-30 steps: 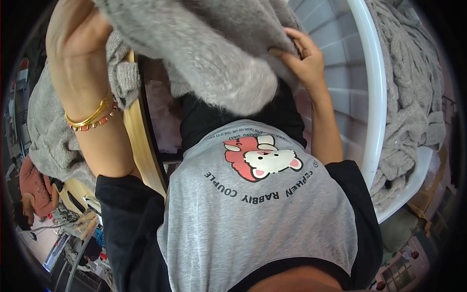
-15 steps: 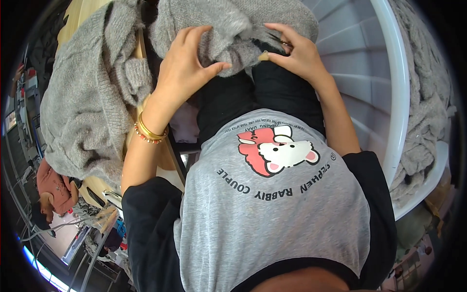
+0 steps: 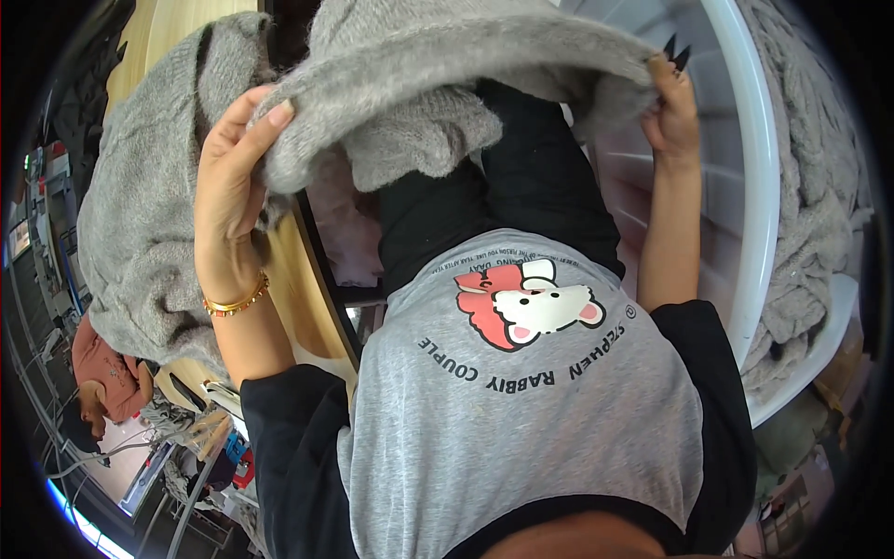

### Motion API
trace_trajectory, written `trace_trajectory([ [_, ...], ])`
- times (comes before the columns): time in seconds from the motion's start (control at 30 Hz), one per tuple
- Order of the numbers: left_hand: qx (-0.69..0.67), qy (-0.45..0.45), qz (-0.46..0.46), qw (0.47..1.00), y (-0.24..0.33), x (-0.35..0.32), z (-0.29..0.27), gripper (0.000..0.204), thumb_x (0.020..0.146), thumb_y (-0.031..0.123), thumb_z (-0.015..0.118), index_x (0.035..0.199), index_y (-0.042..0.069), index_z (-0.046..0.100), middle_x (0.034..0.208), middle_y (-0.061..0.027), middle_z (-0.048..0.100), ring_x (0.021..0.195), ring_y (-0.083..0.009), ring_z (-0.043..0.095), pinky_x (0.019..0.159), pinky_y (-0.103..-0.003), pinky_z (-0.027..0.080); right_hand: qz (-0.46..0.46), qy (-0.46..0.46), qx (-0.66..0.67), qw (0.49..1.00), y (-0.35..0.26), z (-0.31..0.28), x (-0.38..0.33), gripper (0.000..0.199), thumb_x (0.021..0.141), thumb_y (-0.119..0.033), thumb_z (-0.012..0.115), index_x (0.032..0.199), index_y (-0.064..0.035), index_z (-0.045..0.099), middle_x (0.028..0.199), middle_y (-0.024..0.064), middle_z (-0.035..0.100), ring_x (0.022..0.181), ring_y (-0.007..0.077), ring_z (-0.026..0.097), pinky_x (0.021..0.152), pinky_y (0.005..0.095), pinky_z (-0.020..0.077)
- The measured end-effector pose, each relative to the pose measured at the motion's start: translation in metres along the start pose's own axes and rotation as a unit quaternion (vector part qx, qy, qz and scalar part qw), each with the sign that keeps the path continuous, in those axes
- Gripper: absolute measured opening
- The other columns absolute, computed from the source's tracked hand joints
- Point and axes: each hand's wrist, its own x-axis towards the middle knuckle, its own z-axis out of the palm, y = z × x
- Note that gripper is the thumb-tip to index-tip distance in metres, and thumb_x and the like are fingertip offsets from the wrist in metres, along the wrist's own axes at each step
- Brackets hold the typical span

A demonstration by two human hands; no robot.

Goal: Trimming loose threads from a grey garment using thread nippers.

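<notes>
A fuzzy grey knitted garment (image 3: 466, 58) spans the space between my hands, its edge stretched wide above my lap. My left hand (image 3: 231, 163) is closed on the left end of that edge, thumb on top. At the other end my right hand (image 3: 675, 116) pinches the edge. Two dark pointed blades (image 3: 683, 54), apparently of small thread snips, stick out beyond the fingers of this hand; their handle is hidden. A loose fold of the same knit (image 3: 424, 135) hangs below the stretched edge, over my dark trousers (image 3: 540, 154).
Another grey knitted garment (image 3: 154, 214) lies on the wooden table (image 3: 293, 284) at my left. To the right stands a large pale plastic tub (image 3: 759, 177), with more grey knits (image 3: 810, 186) beyond its rim. A co-worker (image 3: 107, 368) is at the far left.
My hands have moved apart, left hand leftward and right hand rightward. Both have gripped the garment's edge, which was bunched before and is now raised and stretched.
</notes>
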Motion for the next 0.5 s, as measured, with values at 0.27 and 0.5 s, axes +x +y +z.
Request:
trace_trajectory([
  [0.27, -0.052, 0.027, -0.034, 0.998, -0.021, 0.0, -0.017, 0.038, 0.092, 0.003, 0.064, 0.129, 0.0, 0.056, 0.114, -0.0072, 0.067, 0.103, -0.011, 0.062, 0.09, -0.024, 0.05, -0.032, 0.173, -0.052, 0.983, 0.039, -0.016, 0.04, 0.03, 0.096, -0.017, 0.059, 0.118, 0.0033, 0.063, 0.11, 0.0107, 0.068, 0.098, 0.0181, 0.066, 0.087, 0.0321, 0.0544],
  [0.5, -0.101, 0.028, -0.02, 0.994, -0.027, 0.0, -0.019, 0.04, 0.092, 0.001, 0.061, 0.132, -0.002, 0.054, 0.116, -0.0084, 0.066, 0.104, -0.0122, 0.063, 0.092, -0.024, 0.048, -0.016, 0.19, -0.06, 0.98, 0.046, -0.021, 0.035, 0.03, 0.097, -0.017, 0.059, 0.117, 0.0054, 0.061, 0.11, 0.0134, 0.067, 0.1, 0.0207, 0.067, 0.088, 0.034, 0.0549],
])
